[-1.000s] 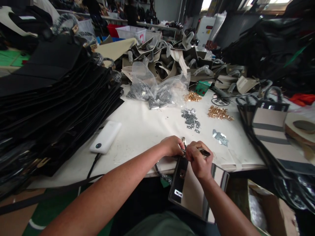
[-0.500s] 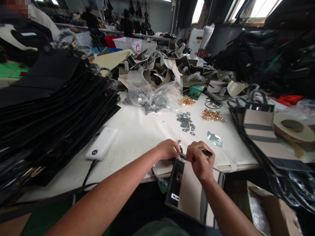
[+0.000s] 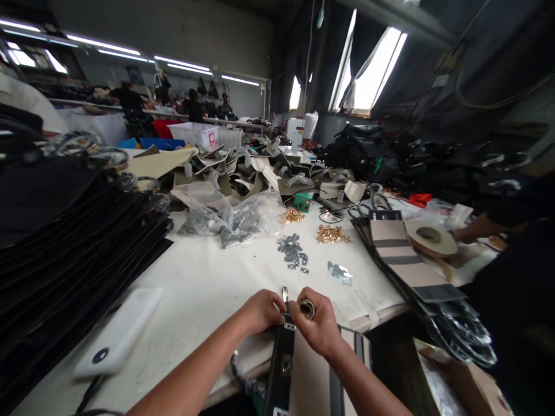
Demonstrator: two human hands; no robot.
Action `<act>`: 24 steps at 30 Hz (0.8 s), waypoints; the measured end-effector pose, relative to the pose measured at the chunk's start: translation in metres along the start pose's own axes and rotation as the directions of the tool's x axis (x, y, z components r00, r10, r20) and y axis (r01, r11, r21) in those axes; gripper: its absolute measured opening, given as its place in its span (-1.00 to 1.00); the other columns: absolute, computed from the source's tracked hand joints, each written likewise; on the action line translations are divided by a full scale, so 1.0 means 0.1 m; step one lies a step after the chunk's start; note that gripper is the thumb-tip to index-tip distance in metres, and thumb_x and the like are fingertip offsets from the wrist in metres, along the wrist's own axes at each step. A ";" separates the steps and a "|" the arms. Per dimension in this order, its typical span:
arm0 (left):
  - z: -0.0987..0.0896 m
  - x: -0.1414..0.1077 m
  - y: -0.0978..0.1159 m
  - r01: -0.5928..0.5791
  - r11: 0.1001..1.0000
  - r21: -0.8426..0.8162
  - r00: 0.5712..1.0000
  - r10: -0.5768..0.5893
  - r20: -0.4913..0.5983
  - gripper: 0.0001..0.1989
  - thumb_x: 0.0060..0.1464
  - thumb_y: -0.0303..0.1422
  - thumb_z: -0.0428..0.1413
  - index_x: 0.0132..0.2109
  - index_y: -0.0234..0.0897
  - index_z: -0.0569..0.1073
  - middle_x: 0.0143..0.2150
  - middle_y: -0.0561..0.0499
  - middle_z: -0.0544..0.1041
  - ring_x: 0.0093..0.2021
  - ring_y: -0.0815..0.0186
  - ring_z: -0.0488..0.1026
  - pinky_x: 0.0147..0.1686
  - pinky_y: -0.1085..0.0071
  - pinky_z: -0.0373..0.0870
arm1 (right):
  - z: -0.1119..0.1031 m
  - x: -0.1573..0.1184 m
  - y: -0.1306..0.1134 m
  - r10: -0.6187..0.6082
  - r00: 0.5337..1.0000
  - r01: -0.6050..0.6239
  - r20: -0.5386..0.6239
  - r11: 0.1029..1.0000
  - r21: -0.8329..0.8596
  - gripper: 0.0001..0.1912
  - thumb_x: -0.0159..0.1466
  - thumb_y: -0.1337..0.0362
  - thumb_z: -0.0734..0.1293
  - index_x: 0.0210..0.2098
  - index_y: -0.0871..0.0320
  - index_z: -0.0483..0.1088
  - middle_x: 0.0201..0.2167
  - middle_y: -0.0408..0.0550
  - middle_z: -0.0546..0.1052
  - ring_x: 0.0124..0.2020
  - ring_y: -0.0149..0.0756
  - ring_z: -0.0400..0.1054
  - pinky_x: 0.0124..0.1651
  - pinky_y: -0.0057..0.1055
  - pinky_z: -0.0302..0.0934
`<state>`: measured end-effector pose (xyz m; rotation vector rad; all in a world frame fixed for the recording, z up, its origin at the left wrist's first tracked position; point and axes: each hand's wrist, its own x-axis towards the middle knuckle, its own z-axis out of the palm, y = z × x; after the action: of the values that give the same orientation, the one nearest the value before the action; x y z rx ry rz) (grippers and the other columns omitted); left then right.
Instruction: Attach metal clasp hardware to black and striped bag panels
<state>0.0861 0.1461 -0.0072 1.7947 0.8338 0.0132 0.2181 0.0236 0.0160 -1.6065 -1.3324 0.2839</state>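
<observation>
A beige and black bag panel lies at the table's front edge, its lower part running out of view. Small metal plates sit along its black band. A narrow black strap with a metal fitting sticks out past its far end. My left hand is closed, fingertips pinching at the strap beside the fitting. Wrapped in my right hand is a hand tool with a round hollow-looking handle end; its working tip is hidden by my fingers.
Beyond my hands lie dark metal plates, silvery plates and gold-coloured fittings. A white power bank is at left, near stacked black panels. More bag panels hang at right, where another person's arm reaches in.
The view has tilted up and shifted, so the table appears lower and further left. The tool's handle now points more toward me. Another person has come into view at right.
</observation>
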 end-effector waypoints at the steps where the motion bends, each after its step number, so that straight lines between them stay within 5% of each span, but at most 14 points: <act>1: 0.00 0.00 0.00 0.009 1.000 -0.011 1.000 -0.009 -0.005 -0.77 -0.25 -0.39 0.24 -0.32 -0.31 0.56 -0.61 0.18 0.38 -0.55 0.38 0.29 -0.53 0.45 0.14 | -0.03 0.04 0.05 0.012 1.000 -0.011 0.010 0.993 -0.116 -0.67 0.30 0.11 0.35 -0.51 0.11 0.27 -0.60 -0.24 0.30 -0.56 -0.43 0.17 -0.45 -0.46 0.02; 6: 0.02 -0.02 0.03 0.044 0.997 -0.056 0.999 -0.045 -0.010 -0.71 -0.27 -0.48 0.15 -0.26 -0.33 0.50 -0.63 0.19 0.35 -0.57 0.37 0.26 -0.55 0.46 0.11 | -0.11 0.18 0.29 -0.007 1.000 0.005 -0.001 0.877 -0.481 -0.76 0.14 0.12 0.50 -0.29 0.10 0.48 -0.32 -0.06 0.53 -0.27 -0.18 0.41 -0.19 -0.33 0.22; 9: 0.03 -0.07 0.05 0.030 0.998 -0.058 0.999 -0.031 -0.026 -0.73 -0.25 -0.47 0.15 -0.27 -0.33 0.49 -0.62 0.19 0.34 -0.56 0.39 0.24 -0.54 0.46 0.07 | -0.13 0.03 0.33 -0.188 0.982 0.166 -0.014 0.897 -0.409 -0.72 0.25 0.27 0.41 -0.04 0.05 0.48 -0.09 0.04 0.54 -0.05 -0.07 0.42 -0.02 -0.19 0.26; 12: 0.05 -0.18 0.09 -0.018 0.994 -0.112 0.999 0.014 -0.031 -0.74 -0.20 -0.43 0.17 -0.25 -0.31 0.48 -0.57 0.18 0.36 -0.54 0.38 0.25 -0.49 0.45 0.07 | -0.21 -0.25 0.34 -0.238 0.971 0.223 -0.020 0.934 -0.279 -0.79 0.38 0.39 0.21 -0.16 0.06 0.48 -0.19 -0.01 0.54 -0.18 -0.20 0.44 -0.09 -0.25 0.29; 16: 0.09 -0.42 0.27 -0.113 0.989 -0.098 0.994 0.113 -0.002 -0.79 -0.12 -0.40 0.13 -0.24 -0.27 0.48 -0.54 0.18 0.38 -0.49 0.37 0.28 -0.42 0.43 0.13 | -0.43 -0.57 0.38 -0.056 0.998 0.055 -0.002 0.984 -0.170 -0.87 0.35 0.20 0.31 -0.27 0.09 0.45 -0.27 -0.03 0.55 -0.25 -0.20 0.45 -0.18 -0.33 0.30; 19: 0.15 -0.58 0.50 -0.146 0.986 0.083 0.989 0.148 -0.019 -0.80 -0.09 -0.42 0.09 -0.25 -0.22 0.53 -0.48 0.14 0.47 -0.41 0.32 0.39 -0.37 0.43 0.19 | -0.60 -0.67 0.36 0.077 0.990 -0.050 0.120 0.976 -0.211 -0.64 0.13 0.04 0.50 -0.13 0.04 0.51 -0.23 -0.05 0.60 -0.22 -0.12 0.49 -0.16 -0.33 0.29; 24: 0.24 -0.76 0.79 -0.129 0.929 0.347 0.986 0.157 -0.056 -0.65 -0.08 -0.39 0.11 -0.10 -0.07 0.56 -0.37 0.14 0.58 -0.29 0.24 0.49 -0.29 0.42 0.26 | -0.82 -0.72 0.22 0.271 0.941 -0.205 0.201 0.932 -0.299 -0.86 0.01 0.20 0.52 -0.44 0.03 0.52 -0.50 -0.19 0.55 -0.42 -0.25 0.43 -0.41 -0.43 0.12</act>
<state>0.0802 0.0739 0.0780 2.1946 0.7974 0.0404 0.2628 -0.0781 0.0106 -2.0273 -1.4023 0.4711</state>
